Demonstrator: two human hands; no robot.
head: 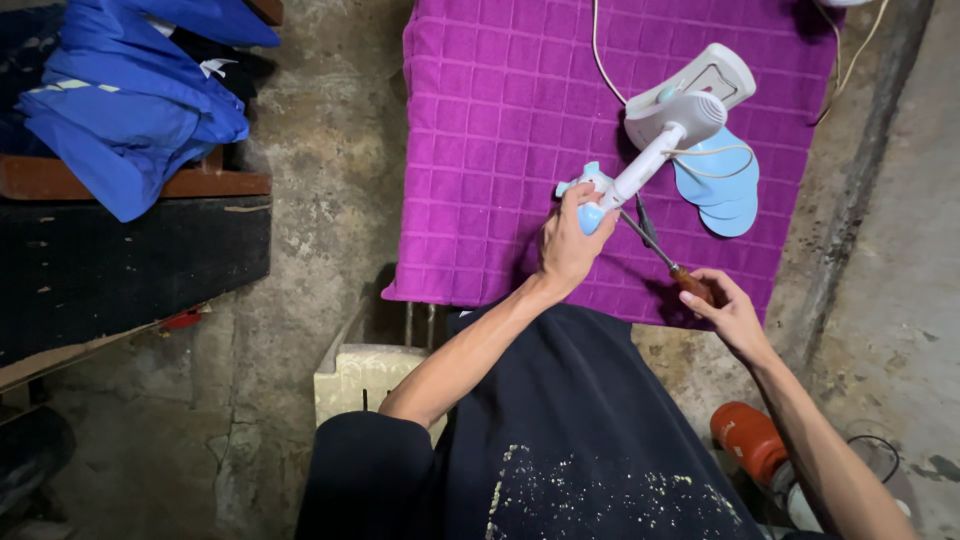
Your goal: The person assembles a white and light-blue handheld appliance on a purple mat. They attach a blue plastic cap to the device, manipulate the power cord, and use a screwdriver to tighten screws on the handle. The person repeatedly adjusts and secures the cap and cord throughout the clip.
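We see our left hand (568, 240) wrapped around the lower end of a small white and pale-blue fan (655, 150), its fingers curled tight on the blue part at the end of the white stem. The fan lies tilted over a purple quilted cloth (490, 130), which covers the surface in front of us. Its white base plate points away from us, and the light-blue blades (722, 190) rest flat on the cloth just beside the stem. Our right hand (725, 310) holds a screwdriver (660, 250) by its brown handle, fingers pinching it, and the thin shaft slants up toward the spot where the left hand grips the fan. A white cord (600, 60) runs from the fan across the cloth to the far edge. To our left, well apart from the hands, a heap of blue fabric (130, 100) sits on a dark bench. Below the cloth's near edge stands a pale slatted crate (360, 385), and near our right forearm lies an orange cylindrical thing (748, 440) on the rough concrete floor (330, 180).
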